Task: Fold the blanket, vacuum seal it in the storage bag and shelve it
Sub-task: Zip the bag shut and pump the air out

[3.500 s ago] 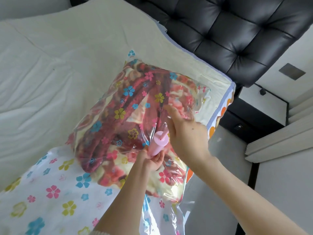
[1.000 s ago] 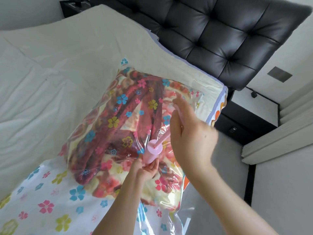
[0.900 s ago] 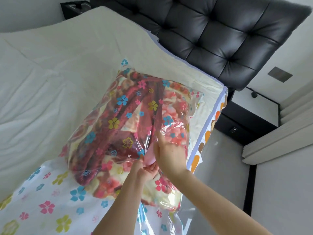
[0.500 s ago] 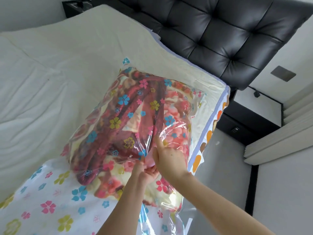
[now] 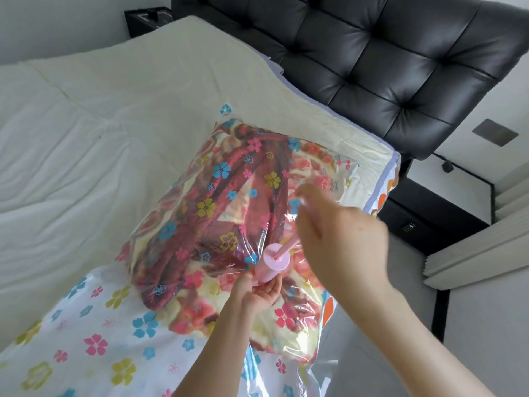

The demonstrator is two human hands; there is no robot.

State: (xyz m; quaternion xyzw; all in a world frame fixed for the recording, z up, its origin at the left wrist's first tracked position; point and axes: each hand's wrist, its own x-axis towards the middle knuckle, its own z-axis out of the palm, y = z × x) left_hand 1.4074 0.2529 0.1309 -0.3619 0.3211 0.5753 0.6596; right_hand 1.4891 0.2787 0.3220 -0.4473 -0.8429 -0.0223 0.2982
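A clear storage bag [image 5: 94, 333] printed with coloured flowers lies on the bed. Inside it sits the folded red and cream blanket [image 5: 217, 213]. A pink hand pump [image 5: 270, 266] stands on the bag over the blanket. My left hand [image 5: 257, 293] grips the base of the pump's barrel. My right hand [image 5: 340, 239] is raised above it, blurred, holding the pump's pink handle with the thin rod drawn out of the barrel. The handle itself is mostly hidden by my fingers.
The bed [image 5: 86, 138] has a cream cover and its right edge runs close beside the bag. A black tufted headboard [image 5: 386, 58] stands behind. A dark nightstand [image 5: 429, 222] and grey floor [image 5: 386, 368] lie to the right. Another dark nightstand [image 5: 148, 21] sits far left.
My right hand was pressed down on the pump half a second ago; it has now risen, drawing the rod out. My left hand stays on the barrel.
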